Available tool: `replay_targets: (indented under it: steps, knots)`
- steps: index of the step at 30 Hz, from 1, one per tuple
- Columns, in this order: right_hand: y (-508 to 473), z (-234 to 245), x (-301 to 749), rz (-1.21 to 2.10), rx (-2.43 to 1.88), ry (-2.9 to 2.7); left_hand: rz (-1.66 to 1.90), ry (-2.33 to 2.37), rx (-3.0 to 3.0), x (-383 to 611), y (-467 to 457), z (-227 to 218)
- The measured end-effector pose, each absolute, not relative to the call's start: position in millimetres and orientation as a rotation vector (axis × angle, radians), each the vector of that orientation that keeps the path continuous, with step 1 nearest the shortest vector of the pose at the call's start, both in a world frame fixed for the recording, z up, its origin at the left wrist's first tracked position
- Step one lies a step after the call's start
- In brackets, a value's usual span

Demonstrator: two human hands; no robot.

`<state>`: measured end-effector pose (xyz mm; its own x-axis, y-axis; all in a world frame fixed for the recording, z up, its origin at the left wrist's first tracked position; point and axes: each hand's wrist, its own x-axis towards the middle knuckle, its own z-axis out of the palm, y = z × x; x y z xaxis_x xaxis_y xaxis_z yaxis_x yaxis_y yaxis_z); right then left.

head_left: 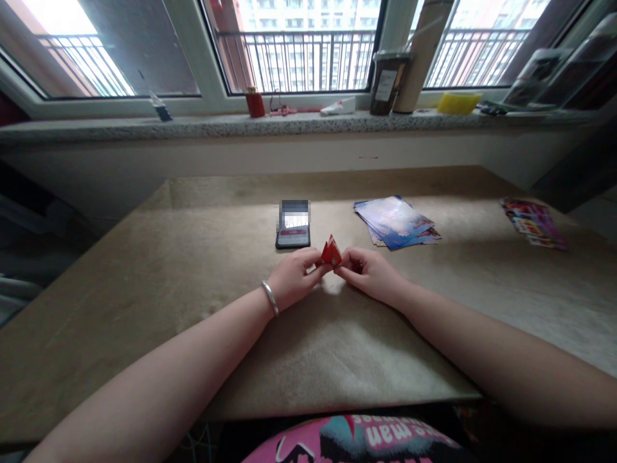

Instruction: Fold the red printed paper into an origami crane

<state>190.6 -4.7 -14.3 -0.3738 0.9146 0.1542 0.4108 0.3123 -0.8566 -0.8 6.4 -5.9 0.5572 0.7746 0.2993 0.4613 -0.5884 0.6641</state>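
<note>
Between my two hands, a small red folded paper piece (331,251) stands with pointed tips upward, just above the table. My left hand (295,274), with a silver bangle at the wrist, pinches its left side between thumb and fingers. From the other side, my right hand (369,271) grips the lower right edge in a pinch. The fingertips hide part of the paper's base. Just beyond my left hand lies a phone (293,225) with its screen lit. A stack of blue printed sheets (396,220) rests past my right hand.
Pink and purple printed papers (533,223) lie at the right of the brown table (207,360). Behind it, the stone windowsill (202,128) carries a red bottle (254,103), a dark container (387,83), a cardboard tube (418,64) and a yellow object (457,103).
</note>
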Motion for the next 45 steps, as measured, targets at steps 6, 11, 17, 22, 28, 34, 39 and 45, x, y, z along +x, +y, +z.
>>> replay_targets:
  steps: [6,11,17,22,28,34,39,45]
  knots:
    - [-8.1,-10.2,190.0,0.836,-1.188,-1.99,0.793,0.973,2.324,0.9,5.7,-6.2]
    - [-10.5,-7.3,191.2,0.716,-1.175,-2.051,0.784,0.968,2.356,2.0,4.8,-4.9]
    - [-5.0,-11.2,193.9,0.888,-1.1,-2.016,0.817,1.015,2.239,1.6,2.8,-2.5]
    - [-0.6,-14.9,195.7,1.063,-0.949,-2.049,0.919,0.848,1.901,0.8,2.3,-7.9]
    - [2.9,-13.5,198.6,1.049,-0.869,-2.179,0.936,0.553,1.588,0.6,5.5,-13.1]
    - [4.3,-13.6,200.1,1.103,-0.935,-2.176,0.911,0.505,1.462,2.9,5.0,-9.1]
    - [2.1,-11.4,198.2,1.133,-0.988,-2.163,0.965,0.545,1.44,3.0,6.8,-10.8]
    - [2.9,-12.7,200.3,1.256,-0.998,-2.094,0.935,0.533,1.413,1.6,5.2,-11.0]
